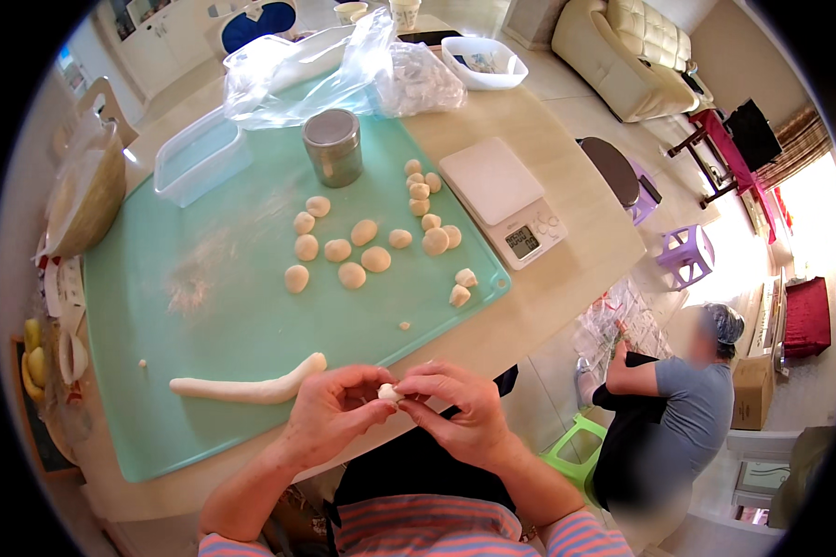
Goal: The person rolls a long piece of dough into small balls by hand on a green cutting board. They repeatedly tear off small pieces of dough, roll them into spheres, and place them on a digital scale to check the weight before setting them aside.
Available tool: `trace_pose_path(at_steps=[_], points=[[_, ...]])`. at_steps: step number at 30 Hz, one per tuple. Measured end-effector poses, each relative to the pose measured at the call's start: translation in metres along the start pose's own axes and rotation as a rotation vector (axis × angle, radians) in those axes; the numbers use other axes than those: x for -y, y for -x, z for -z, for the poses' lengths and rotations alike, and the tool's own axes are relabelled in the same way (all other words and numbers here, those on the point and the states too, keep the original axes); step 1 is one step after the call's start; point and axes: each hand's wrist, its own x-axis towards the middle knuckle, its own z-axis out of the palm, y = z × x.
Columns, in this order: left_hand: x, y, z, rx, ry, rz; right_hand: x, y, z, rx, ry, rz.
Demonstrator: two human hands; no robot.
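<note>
From my remote seat I see the left hand (341, 413) and the right hand (457, 410) meeting by the near edge of the green mat (223, 325), both sets of fingertips pinched on a small dough piece (389, 394). A dough rope (246, 390) lies on the mat, just beside the left hand (its right end looks thicker to me). Farther back, I have dough balls (375, 259) scattered, a metal canister (333, 153) upright behind them, and a white scale (492, 181) to their right.

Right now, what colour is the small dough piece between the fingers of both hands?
The dough piece is creamy white, seen best in the head view.
</note>
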Motion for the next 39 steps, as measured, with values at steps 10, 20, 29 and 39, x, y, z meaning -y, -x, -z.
trace_pose_path(at_steps=[10, 20, 29, 39], points=[[-0.001, 0.003, 0.002, 0.095, 0.005, 0.129, 0.003, -0.004, 0.003, 0.064, 0.257, 0.226], [0.007, 0.005, 0.005, 0.151, -0.168, 0.018, 0.001, 0.001, 0.016, 0.238, 0.003, 0.027], [-0.004, 0.002, -0.001, 0.085, -0.047, -0.009, -0.013, -0.059, 0.096, -0.223, 0.325, 0.037], [0.003, 0.001, 0.006, 0.114, -0.155, -0.080, -0.004, -0.096, 0.099, 0.050, 0.505, -0.168]])
